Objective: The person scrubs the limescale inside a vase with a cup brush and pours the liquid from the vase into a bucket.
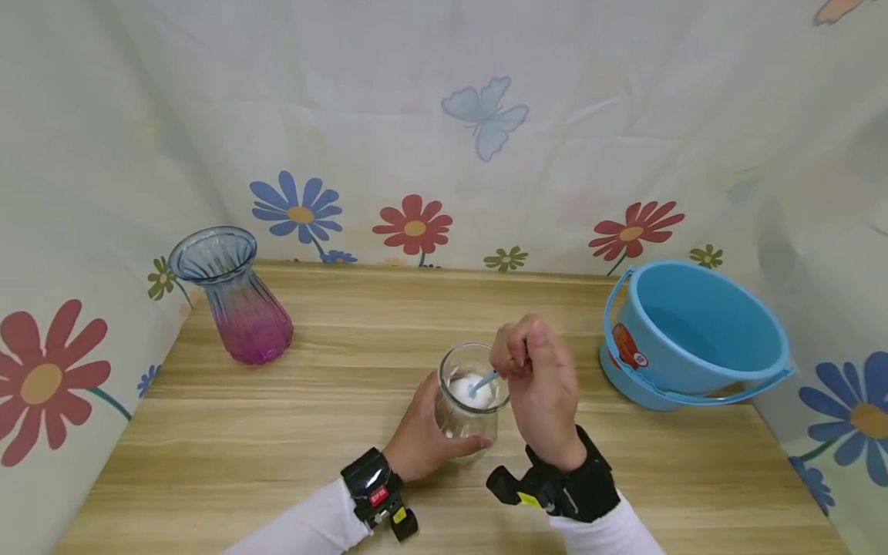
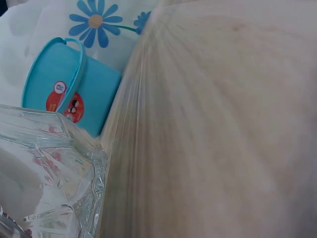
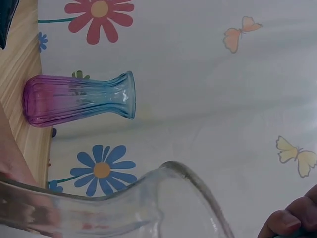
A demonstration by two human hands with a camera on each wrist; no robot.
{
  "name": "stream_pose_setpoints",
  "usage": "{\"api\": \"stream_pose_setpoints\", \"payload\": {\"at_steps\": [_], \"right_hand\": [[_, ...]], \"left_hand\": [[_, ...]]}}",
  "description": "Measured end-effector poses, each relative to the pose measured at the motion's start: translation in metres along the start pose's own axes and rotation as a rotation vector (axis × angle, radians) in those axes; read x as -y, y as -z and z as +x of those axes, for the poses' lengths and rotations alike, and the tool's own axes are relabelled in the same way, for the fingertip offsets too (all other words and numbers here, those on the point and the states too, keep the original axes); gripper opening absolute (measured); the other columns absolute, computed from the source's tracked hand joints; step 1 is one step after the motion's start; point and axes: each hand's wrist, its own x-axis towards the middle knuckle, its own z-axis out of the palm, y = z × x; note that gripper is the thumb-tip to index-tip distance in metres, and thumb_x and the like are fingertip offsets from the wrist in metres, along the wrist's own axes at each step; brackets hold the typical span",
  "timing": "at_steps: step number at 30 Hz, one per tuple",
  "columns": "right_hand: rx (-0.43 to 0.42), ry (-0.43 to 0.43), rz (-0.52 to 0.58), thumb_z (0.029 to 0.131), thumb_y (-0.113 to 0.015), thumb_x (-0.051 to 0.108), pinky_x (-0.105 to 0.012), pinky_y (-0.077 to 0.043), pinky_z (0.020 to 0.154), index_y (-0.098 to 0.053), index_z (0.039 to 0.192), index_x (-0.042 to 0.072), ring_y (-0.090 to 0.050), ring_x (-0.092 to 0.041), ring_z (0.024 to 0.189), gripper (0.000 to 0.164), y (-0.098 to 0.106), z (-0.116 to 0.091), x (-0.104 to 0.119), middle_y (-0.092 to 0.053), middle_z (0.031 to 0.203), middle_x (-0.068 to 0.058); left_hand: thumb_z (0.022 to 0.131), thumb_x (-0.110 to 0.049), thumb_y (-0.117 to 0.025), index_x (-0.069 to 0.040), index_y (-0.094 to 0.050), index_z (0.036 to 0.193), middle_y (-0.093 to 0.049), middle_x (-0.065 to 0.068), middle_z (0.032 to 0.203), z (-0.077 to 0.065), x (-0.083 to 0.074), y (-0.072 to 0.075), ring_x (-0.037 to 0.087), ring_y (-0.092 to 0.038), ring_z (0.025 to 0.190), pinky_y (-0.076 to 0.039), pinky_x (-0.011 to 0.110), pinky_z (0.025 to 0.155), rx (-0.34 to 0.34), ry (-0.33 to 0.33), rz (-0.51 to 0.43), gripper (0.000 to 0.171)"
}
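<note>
A clear glass jar (image 1: 477,425) stands upright near the table's middle. My left hand (image 1: 423,441) grips its side, thumb across the front. Over its mouth, my right hand (image 1: 544,389) has curled fingers around the light-blue handle of a sponge brush (image 1: 473,391), whose white, sponge-like head sits inside the jar. Most of the handle is hidden by the right hand. The jar (image 2: 54,153) fills the lower left of the left wrist view. In the right wrist view, the jar (image 3: 148,208) appears close up, with right fingertips (image 3: 285,223) at the lower right corner.
A ribbed glass vase (image 1: 239,301), blue above and pink below, stands at the back left. On the right is a light-blue bucket (image 1: 634,370) with its handle hanging down at the front. A flower-printed curtain (image 1: 388,92) surrounds the wooden table (image 1: 347,331).
</note>
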Motion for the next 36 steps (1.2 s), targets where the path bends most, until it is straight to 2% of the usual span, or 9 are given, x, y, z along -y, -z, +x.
{"api": "stream_pose_setpoints", "payload": {"at_steps": [5, 9, 13, 17, 23, 31, 36], "right_hand": [[0.05, -0.093, -0.11, 0.112, -0.02, 0.006, -0.033, -0.024, 0.058, -0.033, 0.077, 0.002, -0.029, -0.02, 0.06, 0.037, 0.004, -0.004, -0.006, -0.027, 0.068, -0.005], [0.1, -0.189, -0.194, 0.11, -0.022, 0.005, -0.032, -0.027, 0.057, -0.033, 0.075, 0.004, -0.031, -0.021, 0.06, 0.037, 0.006, -0.007, -0.009, -0.029, 0.069, -0.005], [0.159, -0.238, -0.31, 0.11, -0.026, 0.005, -0.033, -0.03, 0.057, -0.036, 0.074, 0.005, -0.034, -0.022, 0.061, 0.038, 0.007, -0.007, -0.008, -0.032, 0.068, -0.006], [0.208, -0.259, -0.409, 0.111, -0.029, 0.005, -0.034, -0.033, 0.058, -0.041, 0.075, 0.006, -0.038, -0.02, 0.061, 0.038, 0.008, -0.003, -0.005, -0.037, 0.067, -0.006], [0.202, -0.294, -0.415, 0.111, -0.029, 0.006, -0.031, -0.034, 0.061, -0.04, 0.073, 0.004, -0.037, -0.021, 0.061, 0.04, 0.007, 0.002, -0.006, -0.035, 0.066, -0.007], [0.204, -0.434, -0.406, 0.112, -0.029, 0.014, -0.03, -0.035, 0.064, -0.039, 0.072, 0.004, -0.037, -0.021, 0.064, 0.043, 0.006, 0.007, -0.006, -0.034, 0.068, -0.009], [0.193, -0.485, -0.401, 0.112, -0.03, 0.016, -0.03, -0.033, 0.064, -0.038, 0.071, 0.004, -0.037, -0.023, 0.064, 0.043, 0.004, 0.009, -0.008, -0.033, 0.068, -0.009]], "left_hand": [[0.071, -0.045, -0.094, -0.033, -0.034, 0.152, -0.049, -0.005, 0.146, -0.001, 0.0, 0.0, 0.016, -0.053, 0.131, -0.043, 0.05, 0.113, 0.002, 0.011, 0.02, 0.102], [0.071, -0.045, -0.095, -0.028, -0.034, 0.154, -0.049, -0.002, 0.147, -0.001, -0.001, 0.0, 0.016, -0.053, 0.13, -0.044, 0.048, 0.112, 0.0, 0.026, 0.027, 0.105], [0.071, -0.043, -0.095, -0.02, -0.032, 0.157, -0.048, -0.003, 0.147, 0.0, -0.001, 0.001, 0.016, -0.053, 0.131, -0.044, 0.046, 0.113, 0.011, 0.014, 0.032, 0.109], [0.071, -0.041, -0.095, -0.019, -0.032, 0.157, -0.049, -0.005, 0.144, 0.001, -0.002, 0.002, 0.015, -0.053, 0.129, -0.046, 0.044, 0.111, 0.017, -0.002, 0.017, 0.108], [0.071, -0.043, -0.095, -0.019, -0.033, 0.156, -0.05, -0.005, 0.143, 0.005, -0.001, 0.001, 0.015, -0.054, 0.128, -0.046, 0.044, 0.111, 0.014, -0.029, 0.016, 0.108], [0.07, -0.042, -0.095, -0.031, -0.03, 0.155, -0.049, -0.007, 0.144, 0.005, 0.0, 0.003, 0.014, -0.054, 0.131, -0.045, 0.044, 0.113, 0.018, -0.023, 0.026, 0.107], [0.07, -0.042, -0.095, -0.031, -0.033, 0.153, -0.05, -0.007, 0.143, 0.004, 0.0, 0.002, 0.013, -0.054, 0.13, -0.045, 0.043, 0.113, 0.016, -0.008, 0.023, 0.104]]}}
